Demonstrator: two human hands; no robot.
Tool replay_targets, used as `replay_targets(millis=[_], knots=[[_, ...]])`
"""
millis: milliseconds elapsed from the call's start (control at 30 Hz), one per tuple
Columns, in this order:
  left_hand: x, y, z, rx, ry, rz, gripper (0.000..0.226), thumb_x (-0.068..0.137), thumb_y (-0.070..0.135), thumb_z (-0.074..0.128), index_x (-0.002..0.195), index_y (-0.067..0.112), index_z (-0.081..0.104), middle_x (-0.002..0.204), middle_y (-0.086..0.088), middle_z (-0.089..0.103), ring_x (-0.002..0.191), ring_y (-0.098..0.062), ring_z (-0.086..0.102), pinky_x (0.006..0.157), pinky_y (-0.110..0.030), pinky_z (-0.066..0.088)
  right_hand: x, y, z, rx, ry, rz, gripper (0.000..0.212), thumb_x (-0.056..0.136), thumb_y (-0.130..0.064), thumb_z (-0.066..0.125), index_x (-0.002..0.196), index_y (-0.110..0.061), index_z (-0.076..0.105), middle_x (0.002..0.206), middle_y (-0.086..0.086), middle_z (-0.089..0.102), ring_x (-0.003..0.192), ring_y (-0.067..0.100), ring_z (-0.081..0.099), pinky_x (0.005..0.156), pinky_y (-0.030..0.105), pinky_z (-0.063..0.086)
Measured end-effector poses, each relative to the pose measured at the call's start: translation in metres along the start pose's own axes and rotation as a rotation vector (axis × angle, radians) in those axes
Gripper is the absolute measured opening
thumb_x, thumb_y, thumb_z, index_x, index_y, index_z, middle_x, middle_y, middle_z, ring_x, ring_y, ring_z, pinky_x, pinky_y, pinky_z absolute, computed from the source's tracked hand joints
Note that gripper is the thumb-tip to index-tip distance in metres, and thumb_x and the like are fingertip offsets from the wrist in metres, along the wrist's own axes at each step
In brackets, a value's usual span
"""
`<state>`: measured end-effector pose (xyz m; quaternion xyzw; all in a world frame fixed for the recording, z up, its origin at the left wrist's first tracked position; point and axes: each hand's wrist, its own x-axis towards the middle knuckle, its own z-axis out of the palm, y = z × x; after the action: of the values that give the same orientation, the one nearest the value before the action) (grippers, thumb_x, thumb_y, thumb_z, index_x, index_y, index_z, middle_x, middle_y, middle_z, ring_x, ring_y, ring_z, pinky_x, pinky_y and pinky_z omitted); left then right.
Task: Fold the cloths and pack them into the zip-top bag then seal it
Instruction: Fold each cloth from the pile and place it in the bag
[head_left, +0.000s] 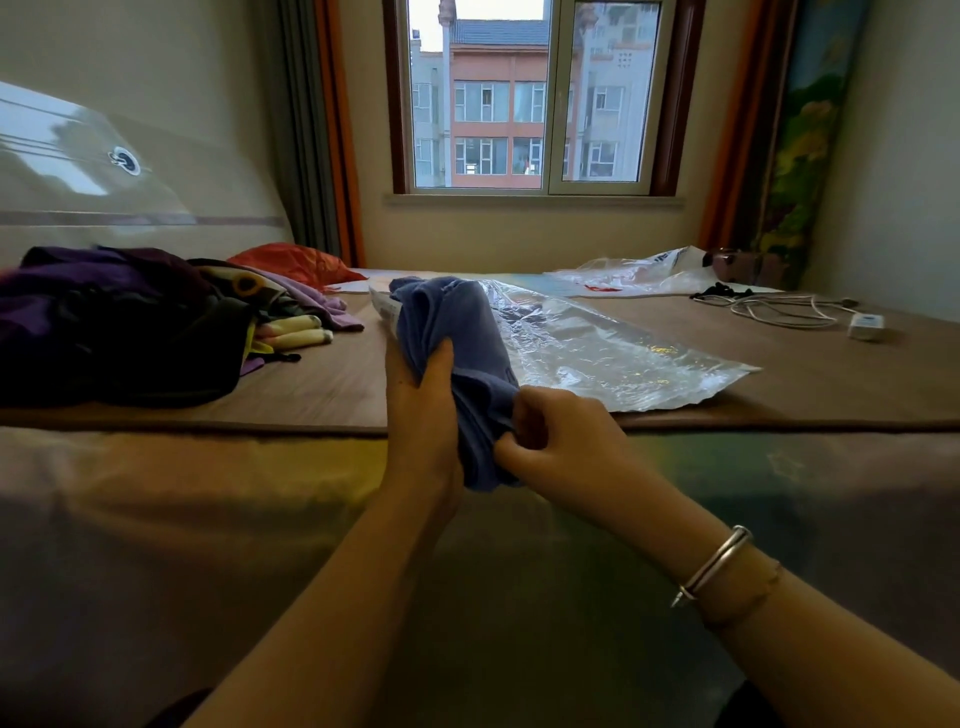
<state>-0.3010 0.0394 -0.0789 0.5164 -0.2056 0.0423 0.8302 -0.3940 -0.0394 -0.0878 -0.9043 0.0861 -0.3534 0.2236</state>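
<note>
A bunched blue cloth (457, 332) is held upright over the bed's near edge. My left hand (423, 415) grips its left side with the thumb across the fabric. My right hand (556, 441) pinches its lower right part with curled fingers. Behind the cloth a clear zip-top bag (597, 348) lies flat on the brown sheet, reaching to the right. A pile of dark purple and patterned cloths (124, 322) sits at the left of the bed.
A red plastic bag (296, 262) lies behind the pile. At the back right are a crumpled clear bag (634, 275), a white cable and charger (810, 314). A large clear bag (104, 166) leans on the left wall. The bed edge (208, 426) runs across.
</note>
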Motion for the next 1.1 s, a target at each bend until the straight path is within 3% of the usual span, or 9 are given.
replay_targets(millis=[100,267,433,533,633,733,800,900,1100], knots=[[0.012,-0.003,-0.006,-0.110,0.079,-0.125,0.036,0.097,0.029,0.049,0.132,0.021,0.043,0.125,-0.008,0.055,0.112,-0.025,0.057,0.096,-0.039,0.047,-0.002,-0.003,-0.003,0.078,0.128,-0.236,0.023,0.071,-0.017,0.057,0.059,-0.016,0.038,0.055,-0.004,0.040,0.052,0.013,0.036,0.051,0.030,0.033],[0.014,-0.002,-0.007,-0.169,0.040,-0.226,0.043,0.098,0.031,0.047,0.139,0.017,0.040,0.135,-0.013,0.052,0.117,-0.029,0.055,0.100,-0.045,0.046,-0.003,0.009,0.002,0.096,-0.087,-0.421,0.024,0.080,-0.026,0.050,0.060,-0.014,0.041,0.066,-0.002,0.042,0.064,0.011,0.041,0.056,0.029,0.037],[0.009,0.003,-0.011,-0.318,-0.115,-0.406,0.044,0.098,0.029,0.046,0.138,0.010,0.044,0.125,-0.011,0.059,0.084,-0.016,0.066,0.066,-0.028,0.058,0.004,0.031,-0.022,0.397,0.105,-0.050,0.044,0.088,-0.042,0.039,0.057,-0.013,0.048,0.059,0.004,0.048,0.057,0.009,0.046,0.055,0.026,0.036],[0.004,0.007,-0.014,-0.282,-0.251,-0.436,0.032,0.098,0.032,0.045,0.121,0.012,0.056,0.093,0.001,0.065,0.061,-0.006,0.066,0.051,-0.020,0.055,0.011,0.044,-0.037,0.487,0.216,0.274,0.027,0.095,-0.041,0.048,0.085,-0.016,0.055,0.089,0.011,0.062,0.077,0.015,0.057,0.066,0.024,0.044],[0.000,0.006,-0.009,-0.213,-0.338,-0.439,0.023,0.102,0.024,0.037,0.104,0.015,0.058,0.080,0.000,0.071,0.052,0.000,0.064,0.046,-0.015,0.052,0.011,0.052,-0.049,0.832,-0.101,0.546,0.043,0.091,-0.047,0.050,0.117,-0.012,0.055,0.119,0.012,0.064,0.102,0.024,0.065,0.085,0.037,0.053],[-0.004,0.000,-0.002,-0.163,-0.373,-0.457,0.034,0.100,0.023,0.041,0.129,0.008,0.053,0.120,-0.015,0.065,0.071,-0.008,0.070,0.058,-0.021,0.055,0.005,0.060,-0.059,1.037,-0.310,0.633,0.046,0.086,-0.035,0.056,0.123,-0.008,0.056,0.109,0.012,0.069,0.096,0.027,0.067,0.085,0.039,0.053],[-0.003,-0.011,0.001,-0.029,-0.405,-0.383,0.037,0.095,0.032,0.052,0.129,0.015,0.054,0.121,-0.016,0.064,0.096,-0.024,0.067,0.074,-0.032,0.055,0.005,0.071,-0.061,0.961,-0.212,0.620,0.044,0.085,-0.016,0.062,0.126,-0.002,0.052,0.101,0.013,0.069,0.085,0.024,0.068,0.075,0.035,0.056],[0.001,-0.029,0.007,0.295,-0.480,-0.031,0.024,0.095,0.030,0.055,0.116,0.020,0.054,0.111,-0.004,0.065,0.104,-0.020,0.062,0.080,-0.032,0.054,0.005,0.083,-0.070,0.682,0.052,0.587,0.030,0.088,-0.002,0.058,0.116,-0.010,0.053,0.092,0.003,0.066,0.078,0.018,0.064,0.069,0.029,0.055],[0.019,-0.075,0.020,1.121,-0.570,0.585,0.054,0.087,0.033,0.066,0.136,0.021,0.048,0.136,-0.002,0.054,0.133,-0.025,0.040,0.111,-0.041,0.031,-0.006,0.113,-0.092,0.057,0.250,0.397,0.027,0.074,-0.025,0.060,0.098,-0.015,0.055,0.074,-0.006,0.054,0.066,0.009,0.051,0.054,0.024,0.036]])
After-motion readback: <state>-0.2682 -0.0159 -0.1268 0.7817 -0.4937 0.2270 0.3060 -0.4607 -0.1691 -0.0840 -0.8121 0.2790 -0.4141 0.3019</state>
